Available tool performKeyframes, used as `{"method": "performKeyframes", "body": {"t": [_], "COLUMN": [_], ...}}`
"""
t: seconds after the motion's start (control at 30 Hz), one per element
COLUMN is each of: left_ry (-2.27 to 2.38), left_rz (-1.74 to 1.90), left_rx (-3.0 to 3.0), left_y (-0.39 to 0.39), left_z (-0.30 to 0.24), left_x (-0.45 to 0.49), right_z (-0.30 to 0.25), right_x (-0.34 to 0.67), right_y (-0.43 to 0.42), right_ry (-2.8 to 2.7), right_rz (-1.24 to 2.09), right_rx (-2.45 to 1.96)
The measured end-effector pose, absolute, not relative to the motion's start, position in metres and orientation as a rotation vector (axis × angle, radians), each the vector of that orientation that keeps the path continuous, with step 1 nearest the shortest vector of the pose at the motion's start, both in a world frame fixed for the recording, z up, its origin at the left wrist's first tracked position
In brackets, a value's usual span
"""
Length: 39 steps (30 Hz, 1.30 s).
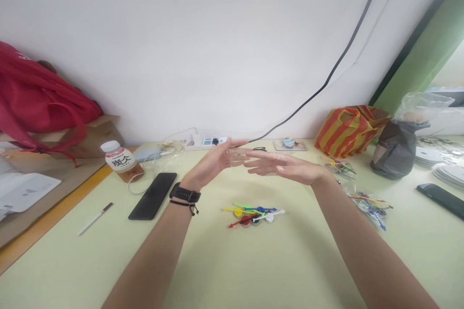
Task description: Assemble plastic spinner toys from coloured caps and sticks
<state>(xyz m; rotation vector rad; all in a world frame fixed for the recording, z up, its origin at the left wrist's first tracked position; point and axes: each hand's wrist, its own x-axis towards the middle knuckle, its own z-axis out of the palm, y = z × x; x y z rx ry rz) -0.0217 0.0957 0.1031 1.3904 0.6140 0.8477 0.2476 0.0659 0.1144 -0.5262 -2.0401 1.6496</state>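
My left hand (214, 161) is raised above the pale green table (253, 260), fingers stretched out and apart, holding nothing. A black band sits on its wrist. My right hand (282, 166) hovers beside it, also flat and spread, its fingertips overlapping those of the left hand. Below both hands lies a small heap of coloured plastic pieces (253, 215) in yellow, green, blue, red, black and white. Neither hand touches the heap.
A black phone (152, 195), a drink bottle (121, 160) and a white pen (94, 218) lie at left. A power strip (206, 142) sits at the wall. Bags of coloured pieces (368, 203), a striped bag (350, 130), a dark bag (395, 147) and another phone (440, 199) are at right.
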Motion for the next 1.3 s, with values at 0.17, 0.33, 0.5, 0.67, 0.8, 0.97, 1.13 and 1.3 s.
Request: {"method": "performKeyframes", "body": {"t": [0.17,0.33,0.5,0.67,0.8,0.97,1.13,1.3], "left_ry": [0.701,0.624,0.519,0.486,0.542,0.545,0.477,0.439], "left_rz": [0.768,0.382,0.354,0.163,0.156,0.327,0.475,0.535], "left_rx": [1.53,1.784,1.84,1.842,1.764,1.519,1.366,1.308], "left_y": [0.099,0.087,0.079,0.086,0.097,0.11,0.12,0.122], "left_z": [0.109,0.123,0.128,0.112,0.101,0.084,0.065,0.06], "left_x": [-0.038,-0.045,-0.032,-0.031,-0.047,-0.071,-0.079,-0.074], "right_z": [0.13,0.139,0.139,0.144,0.145,0.134,0.104,0.066], "right_x": [0.243,0.225,0.215,0.214,0.217,0.229,0.226,0.203], "right_y": [0.048,0.03,0.027,0.027,0.031,0.049,0.064,0.071], "right_ry": [-2.271,-2.443,-2.523,-2.502,-2.334,-2.037,-2.467,-2.801], "right_rz": [1.338,1.085,0.968,0.906,0.786,0.612,0.9,1.137], "right_rx": [-0.853,-0.796,-0.691,-0.714,-0.791,-1.059,-1.105,-1.219]}}
